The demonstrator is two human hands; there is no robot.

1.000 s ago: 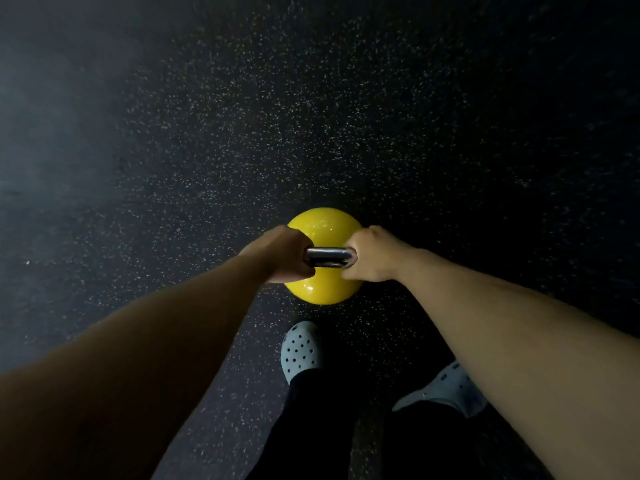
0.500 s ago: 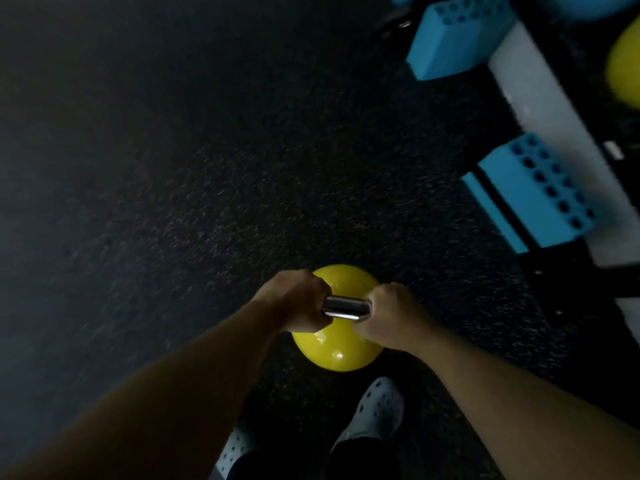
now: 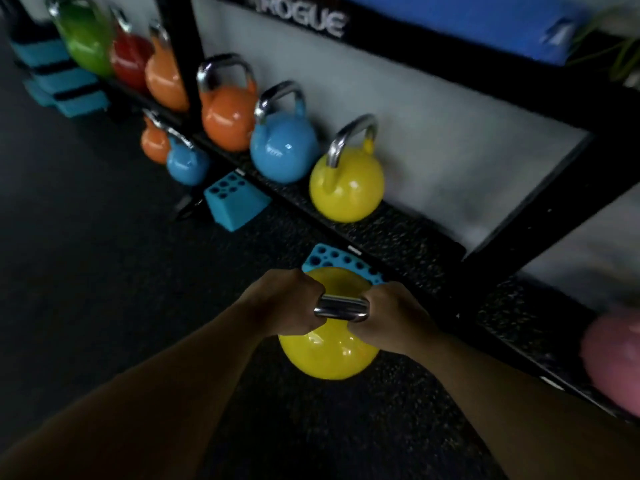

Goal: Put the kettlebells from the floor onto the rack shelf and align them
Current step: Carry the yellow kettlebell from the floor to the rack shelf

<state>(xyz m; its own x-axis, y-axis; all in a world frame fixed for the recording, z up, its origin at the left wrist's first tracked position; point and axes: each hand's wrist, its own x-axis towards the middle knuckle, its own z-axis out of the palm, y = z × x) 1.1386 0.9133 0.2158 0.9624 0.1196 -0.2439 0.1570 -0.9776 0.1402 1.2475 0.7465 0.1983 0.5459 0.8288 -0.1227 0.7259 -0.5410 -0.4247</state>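
Note:
A yellow kettlebell [image 3: 325,355] with a steel handle hangs off the floor in front of the rack. My left hand [image 3: 280,306] and my right hand [image 3: 388,315] both grip its handle, one at each end. The black rack shelf [image 3: 398,233] runs diagonally behind it. On that shelf stand a second yellow kettlebell [image 3: 346,185], a blue kettlebell [image 3: 284,150] and an orange kettlebell [image 3: 228,116] in a row. A bare stretch of shelf lies to the right of the second yellow one.
Green, red and orange kettlebells [image 3: 128,60] sit farther left past a black upright post [image 3: 180,57]. Small orange and blue kettlebells [image 3: 187,164] stand low. Blue perforated blocks [image 3: 235,202] lie on the dark floor. A pink kettlebell [image 3: 613,358] is at the right edge.
The view has swung from the bare floor up to the rack. Both hands keep their grip, and the yellow kettlebell has been carried close to the shelf.

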